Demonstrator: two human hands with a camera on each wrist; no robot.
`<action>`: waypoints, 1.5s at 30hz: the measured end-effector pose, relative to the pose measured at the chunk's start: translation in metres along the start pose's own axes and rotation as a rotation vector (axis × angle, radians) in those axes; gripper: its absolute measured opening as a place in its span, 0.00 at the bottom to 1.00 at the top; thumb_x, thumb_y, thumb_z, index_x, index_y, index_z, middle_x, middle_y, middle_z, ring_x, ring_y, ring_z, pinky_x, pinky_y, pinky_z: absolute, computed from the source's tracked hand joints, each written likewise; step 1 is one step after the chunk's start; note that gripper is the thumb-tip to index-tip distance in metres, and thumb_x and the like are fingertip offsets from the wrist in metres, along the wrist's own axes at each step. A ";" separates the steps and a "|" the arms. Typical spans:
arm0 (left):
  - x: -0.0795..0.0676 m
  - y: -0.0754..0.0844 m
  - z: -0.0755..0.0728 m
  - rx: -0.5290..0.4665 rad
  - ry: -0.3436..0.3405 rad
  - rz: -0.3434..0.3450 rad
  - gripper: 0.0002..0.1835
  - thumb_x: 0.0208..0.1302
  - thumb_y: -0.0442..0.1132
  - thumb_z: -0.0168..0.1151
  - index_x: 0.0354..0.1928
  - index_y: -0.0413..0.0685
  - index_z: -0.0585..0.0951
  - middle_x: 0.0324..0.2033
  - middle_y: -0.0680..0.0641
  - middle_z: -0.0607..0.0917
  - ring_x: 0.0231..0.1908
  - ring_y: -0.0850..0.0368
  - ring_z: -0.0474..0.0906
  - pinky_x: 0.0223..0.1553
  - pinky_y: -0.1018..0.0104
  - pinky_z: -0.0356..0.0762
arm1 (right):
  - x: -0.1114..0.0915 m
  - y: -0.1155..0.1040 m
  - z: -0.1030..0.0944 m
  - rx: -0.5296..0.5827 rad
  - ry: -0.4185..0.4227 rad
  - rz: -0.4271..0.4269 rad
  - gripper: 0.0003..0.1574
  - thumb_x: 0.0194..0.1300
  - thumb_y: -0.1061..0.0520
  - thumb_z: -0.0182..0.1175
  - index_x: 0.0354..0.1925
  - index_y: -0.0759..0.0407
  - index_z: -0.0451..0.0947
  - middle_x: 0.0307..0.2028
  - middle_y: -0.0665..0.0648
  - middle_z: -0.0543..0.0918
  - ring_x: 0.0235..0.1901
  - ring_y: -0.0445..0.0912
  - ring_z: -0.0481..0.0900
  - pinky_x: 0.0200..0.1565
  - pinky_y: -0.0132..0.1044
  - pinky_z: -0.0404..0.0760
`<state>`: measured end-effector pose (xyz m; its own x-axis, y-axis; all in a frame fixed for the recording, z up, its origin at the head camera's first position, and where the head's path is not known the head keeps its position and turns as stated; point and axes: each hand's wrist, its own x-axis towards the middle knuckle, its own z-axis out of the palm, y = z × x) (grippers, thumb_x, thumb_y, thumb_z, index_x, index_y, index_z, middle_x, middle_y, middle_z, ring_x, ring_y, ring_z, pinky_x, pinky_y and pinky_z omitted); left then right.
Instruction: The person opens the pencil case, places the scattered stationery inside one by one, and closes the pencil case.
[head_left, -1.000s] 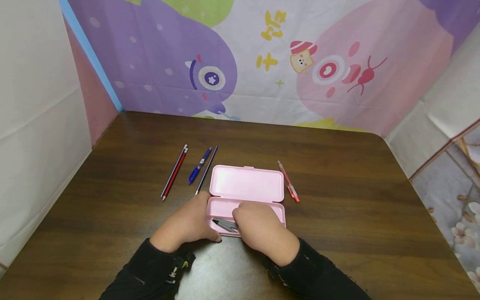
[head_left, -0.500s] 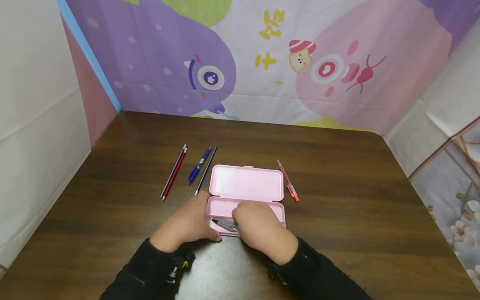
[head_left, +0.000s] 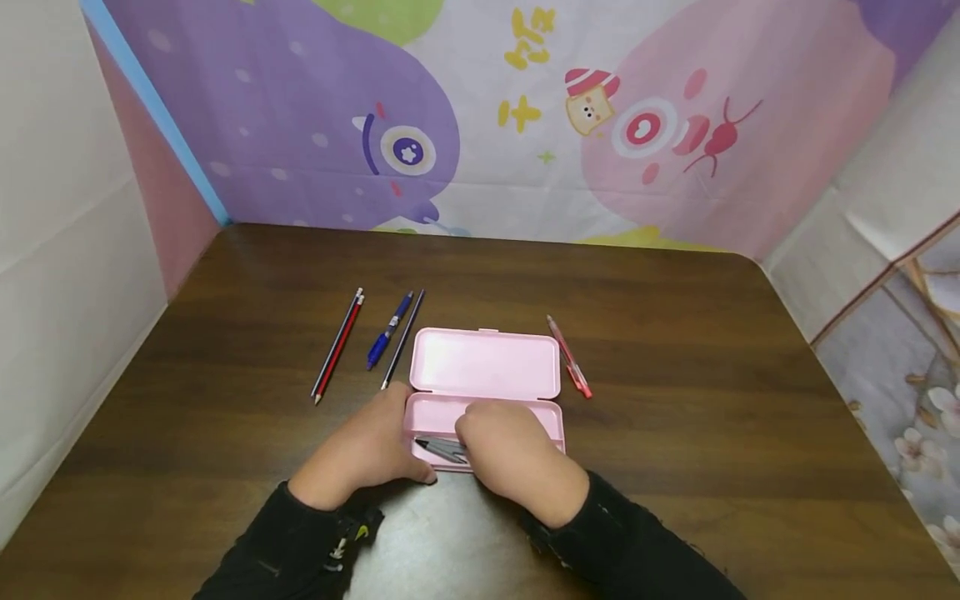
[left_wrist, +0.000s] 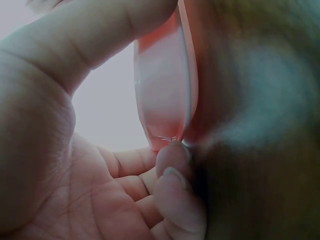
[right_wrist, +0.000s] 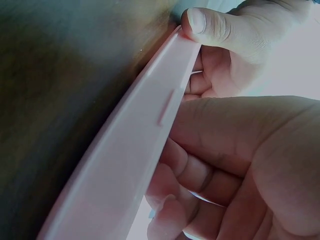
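Observation:
A pink pencil case (head_left: 486, 364) lies unfolded on the table, its lid tipped back. My left hand (head_left: 367, 450) grips the case's left end; in the left wrist view its thumb (left_wrist: 100, 40) and curled fingertips (left_wrist: 175, 185) bracket that end. My right hand (head_left: 513, 450) reaches over the front wall into the lower tray, with fingers (right_wrist: 175, 165) bent behind the wall in the right wrist view. Left of it, grey pen-like items (head_left: 442, 448) with a dark tip lie in the tray, partly covered by that hand. I cannot tell what the right fingertips hold.
Left of the case lie a dark pencil and a red pencil (head_left: 339, 346) side by side, a blue pen (head_left: 389, 331) and another dark pencil (head_left: 402, 337). A red pen (head_left: 569, 357) rests to the right. A cartoon-printed cloth (head_left: 495, 158) hangs behind the table.
The head view has shifted slightly. Both hands keep their places at the case, and the pens and pencils have not moved.

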<state>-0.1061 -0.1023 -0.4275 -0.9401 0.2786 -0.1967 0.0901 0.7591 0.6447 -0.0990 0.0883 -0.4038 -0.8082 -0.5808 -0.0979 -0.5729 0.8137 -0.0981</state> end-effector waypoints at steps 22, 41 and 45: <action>-0.001 -0.001 -0.002 0.012 0.002 -0.008 0.51 0.20 0.47 0.86 0.52 0.38 0.69 0.40 0.45 0.78 0.37 0.53 0.74 0.42 0.55 0.75 | -0.004 0.016 -0.020 0.085 -0.007 0.078 0.06 0.62 0.52 0.64 0.35 0.51 0.86 0.32 0.48 0.84 0.28 0.42 0.76 0.34 0.39 0.79; -0.001 0.003 -0.004 -0.003 -0.006 -0.004 0.53 0.20 0.47 0.87 0.53 0.37 0.69 0.43 0.43 0.77 0.39 0.50 0.74 0.44 0.52 0.75 | -0.025 0.118 -0.050 0.157 0.230 0.368 0.31 0.66 0.45 0.59 0.57 0.65 0.74 0.47 0.61 0.79 0.40 0.53 0.79 0.41 0.51 0.80; -0.001 0.003 -0.004 -0.011 -0.016 0.001 0.54 0.19 0.47 0.87 0.54 0.37 0.68 0.44 0.42 0.77 0.39 0.50 0.74 0.45 0.51 0.75 | -0.020 0.131 -0.041 0.098 0.157 0.371 0.33 0.67 0.47 0.57 0.60 0.68 0.71 0.53 0.65 0.77 0.50 0.57 0.78 0.48 0.55 0.79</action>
<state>-0.1065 -0.1027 -0.4227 -0.9347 0.2885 -0.2078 0.0873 0.7526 0.6527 -0.1638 0.2076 -0.3743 -0.9729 -0.2312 0.0072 -0.2288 0.9568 -0.1794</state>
